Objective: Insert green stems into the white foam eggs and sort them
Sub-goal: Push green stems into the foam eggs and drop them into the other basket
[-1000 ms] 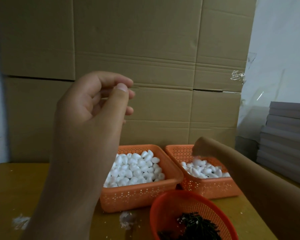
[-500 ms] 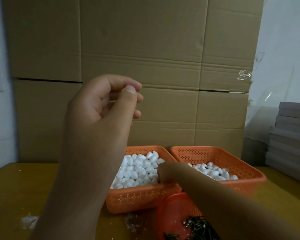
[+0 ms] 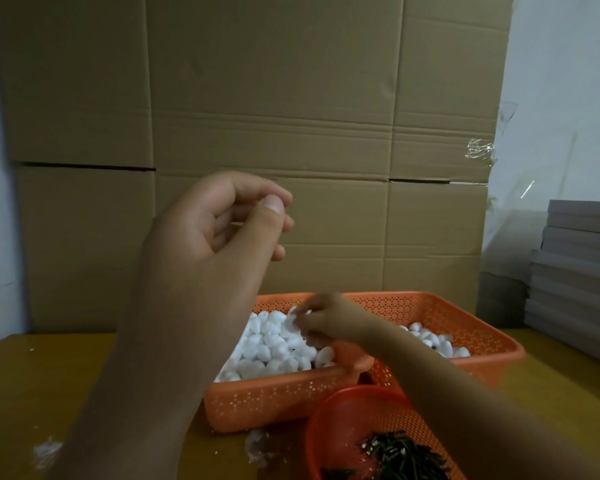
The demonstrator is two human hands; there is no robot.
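Cardboard backdrop; left hand (image 3: 201, 258) curled, raised; right hand (image 3: 321, 320) pinching foam egg (image 3: 293, 318).

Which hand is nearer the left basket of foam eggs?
Right. The right hand reaches into the left basket, fingers among the eggs. The left hand is raised well above it.

2 bare forearms and hands show, with no sleeve, glove, watch or ring on either. The left hand (image 3: 215, 237) appears large and close, its thumbnail short and plain, creases visible across the palm. The right hand (image 3: 321, 318) is smaller in view and blurred, so no nail detail shows.
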